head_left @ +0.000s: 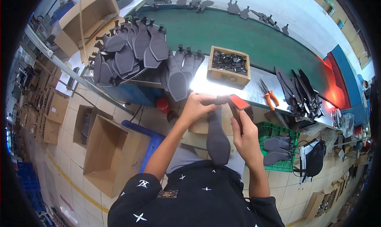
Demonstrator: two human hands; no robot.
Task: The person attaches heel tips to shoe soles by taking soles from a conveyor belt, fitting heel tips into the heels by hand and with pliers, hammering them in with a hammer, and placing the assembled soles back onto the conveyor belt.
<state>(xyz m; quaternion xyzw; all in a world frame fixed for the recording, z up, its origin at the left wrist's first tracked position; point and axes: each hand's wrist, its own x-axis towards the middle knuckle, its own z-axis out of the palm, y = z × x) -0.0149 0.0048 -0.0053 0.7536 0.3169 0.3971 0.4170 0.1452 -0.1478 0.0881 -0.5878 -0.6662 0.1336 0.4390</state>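
Observation:
A dark grey heeled shoe sole lies toe-down over my lap, its heel end uppermost. My left hand is closed, pinching the sole's heel end. In my right hand, which is also closed, is a tool with a flat red-orange face, held right beside the heel; its exact kind is unclear. Ahead of both hands stands a wooden box full of small dark shiny pieces. Several similar soles overhang the bench edge to the left of it.
A big pile of heeled soles occupies the bench's left end. Orange-handled pliers and dark strips lie at right. Behind runs a green conveyor belt with soles along its far side. A green crate and a cardboard box flank me.

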